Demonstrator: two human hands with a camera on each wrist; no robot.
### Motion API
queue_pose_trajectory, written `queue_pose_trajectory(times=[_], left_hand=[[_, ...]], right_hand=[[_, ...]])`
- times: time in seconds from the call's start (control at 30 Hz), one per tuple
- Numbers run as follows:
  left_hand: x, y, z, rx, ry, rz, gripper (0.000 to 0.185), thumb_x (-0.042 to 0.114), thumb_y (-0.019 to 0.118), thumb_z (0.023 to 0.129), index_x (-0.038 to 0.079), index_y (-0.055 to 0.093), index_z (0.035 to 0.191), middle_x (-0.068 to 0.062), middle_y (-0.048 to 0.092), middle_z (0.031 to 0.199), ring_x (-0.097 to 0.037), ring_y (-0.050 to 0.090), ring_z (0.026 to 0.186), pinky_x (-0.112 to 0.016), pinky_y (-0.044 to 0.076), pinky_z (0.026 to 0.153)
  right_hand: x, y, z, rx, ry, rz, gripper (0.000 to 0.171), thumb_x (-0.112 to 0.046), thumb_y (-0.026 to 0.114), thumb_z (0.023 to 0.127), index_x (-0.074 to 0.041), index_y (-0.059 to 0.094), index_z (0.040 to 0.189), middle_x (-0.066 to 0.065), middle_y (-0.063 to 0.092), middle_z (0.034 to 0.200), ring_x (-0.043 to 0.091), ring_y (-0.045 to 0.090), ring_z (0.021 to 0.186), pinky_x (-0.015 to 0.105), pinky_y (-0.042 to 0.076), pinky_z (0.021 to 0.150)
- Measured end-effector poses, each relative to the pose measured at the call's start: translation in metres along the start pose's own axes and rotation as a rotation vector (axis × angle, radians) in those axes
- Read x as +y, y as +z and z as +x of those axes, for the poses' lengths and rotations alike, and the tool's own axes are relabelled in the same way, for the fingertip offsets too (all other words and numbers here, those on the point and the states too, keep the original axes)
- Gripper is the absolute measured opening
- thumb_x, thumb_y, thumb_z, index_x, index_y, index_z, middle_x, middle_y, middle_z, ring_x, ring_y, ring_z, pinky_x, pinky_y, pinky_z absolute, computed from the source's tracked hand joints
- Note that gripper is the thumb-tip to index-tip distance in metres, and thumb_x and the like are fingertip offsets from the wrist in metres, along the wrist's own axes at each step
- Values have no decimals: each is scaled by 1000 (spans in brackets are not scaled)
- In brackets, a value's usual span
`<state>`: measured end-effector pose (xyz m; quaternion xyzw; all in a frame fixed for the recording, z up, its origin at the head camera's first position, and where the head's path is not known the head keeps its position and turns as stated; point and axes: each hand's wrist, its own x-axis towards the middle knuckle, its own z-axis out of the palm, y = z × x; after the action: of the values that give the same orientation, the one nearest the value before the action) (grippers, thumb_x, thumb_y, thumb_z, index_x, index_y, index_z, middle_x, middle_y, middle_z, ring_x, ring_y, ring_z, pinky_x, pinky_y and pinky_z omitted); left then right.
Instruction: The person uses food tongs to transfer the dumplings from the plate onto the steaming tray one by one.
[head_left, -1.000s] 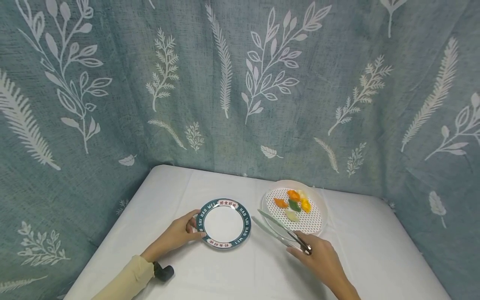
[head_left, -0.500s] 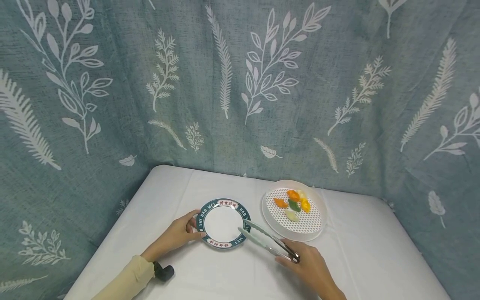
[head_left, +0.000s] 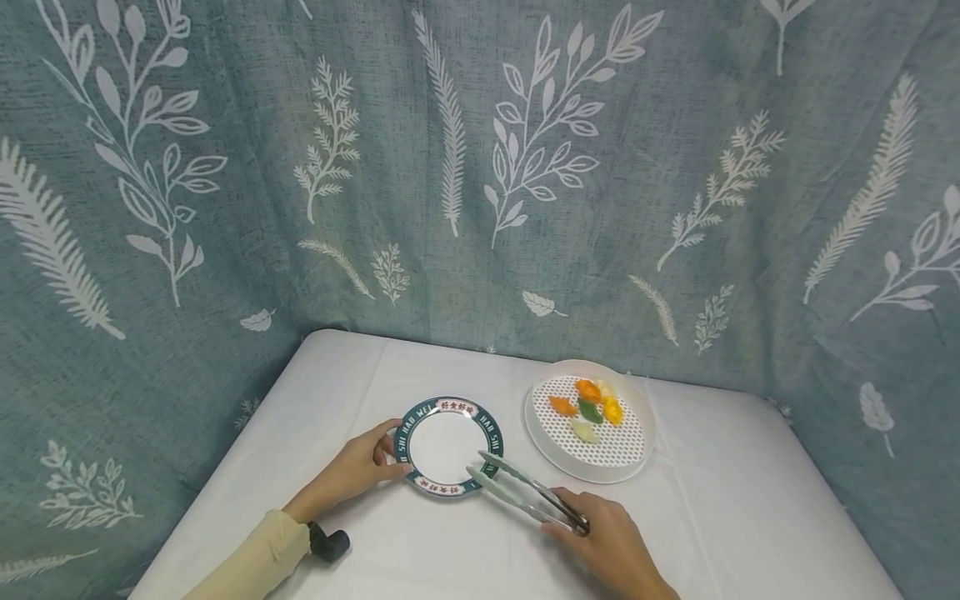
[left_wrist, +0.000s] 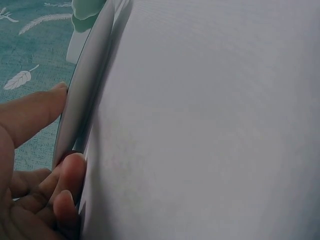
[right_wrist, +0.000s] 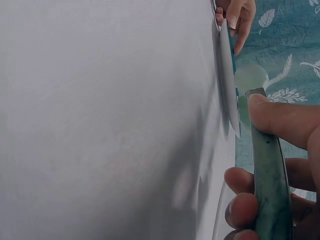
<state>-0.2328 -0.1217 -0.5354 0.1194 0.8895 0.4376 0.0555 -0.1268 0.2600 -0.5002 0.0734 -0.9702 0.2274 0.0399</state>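
Left hand (head_left: pixel 358 469): fingers curled about the near-left rim of the plate (head_left: pixel 447 446), thumb on top; the left-wrist view shows fingertips (left_wrist: pixel 70 165) tucked under the rim. It holds the plate steady on the table (head_left: pixel 337 392).
Right hand (head_left: pixel 611 546): closed around the handle end of the tongs (head_left: pixel 525 492); the right-wrist view shows the thumb laid along the green handle (right_wrist: pixel 270 185).
Tongs: arms slightly parted, nothing between them; tips lie over the plate's near-right rim.
Plate: white centre, dark lettered border, bare of food; left of the tray, apart from it.
Tray (head_left: pixel 637 454): round, white, perforated; carries small pieces of food (head_left: pixel 588 404) in orange, green and pale tones.
Change: one second ago the tong tips lay at the tray's near edge; they have since swung left to the plate. The left hand and both dishes have not moved.
Reading: the tongs arrived empty, so no piece appears to have crossed; all the food remains on the tray.
Backdrop: blue-grey leaf-print cloth (head_left: pixel 480 167) behind the table.
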Motion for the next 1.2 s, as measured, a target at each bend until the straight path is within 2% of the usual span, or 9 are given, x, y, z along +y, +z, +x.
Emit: queue_pose_trajectory(times=[0.17,0.5,0.7,0.97,1.1,1.2], left_hand=[[1,0,-1,7,9,-2,84,32,88,83,8,48,152,4,59,96,-13,51,75,-28,45,64],[0,0,0,14,-6,23,85,34,88,83,10,47,153,4,60,98,-13,53,76,-29,46,65],[1,2,1,21,-15,12,84,32,88,82,11,48,153,5,60,97,-13,53,76,-30,46,65],[0,2,2,16,-10,10,85,34,88,82,9,47,153,4,61,98,-13,53,76,-30,46,66],[1,-6,1,-25,0,15,85,36,87,83,8,46,153,2,63,104,-13,55,80,-31,48,68],[6,-21,2,-42,20,73,81,36,86,85,7,49,151,-3,63,110,-14,57,82,-31,50,70]], right_hand=[[1,4,0,-9,21,-20,56,-48,84,82,-18,74,128,-16,47,68,3,41,64,24,36,58],[-7,4,-3,-22,63,-155,63,-58,82,78,-20,75,129,-13,44,64,6,38,60,27,31,56],[-10,3,-4,-35,81,-131,64,-56,84,78,-16,75,127,-10,47,73,9,41,66,28,35,59],[-9,7,-5,-40,45,-122,65,-54,86,75,-11,76,123,-14,53,82,8,42,75,26,40,63],[-7,7,-3,-52,44,-113,65,-58,84,76,-15,76,124,-13,56,87,7,44,75,26,41,64],[-4,-1,1,-38,56,-95,62,-60,80,80,-20,74,128,-7,62,105,6,51,78,28,45,66]])
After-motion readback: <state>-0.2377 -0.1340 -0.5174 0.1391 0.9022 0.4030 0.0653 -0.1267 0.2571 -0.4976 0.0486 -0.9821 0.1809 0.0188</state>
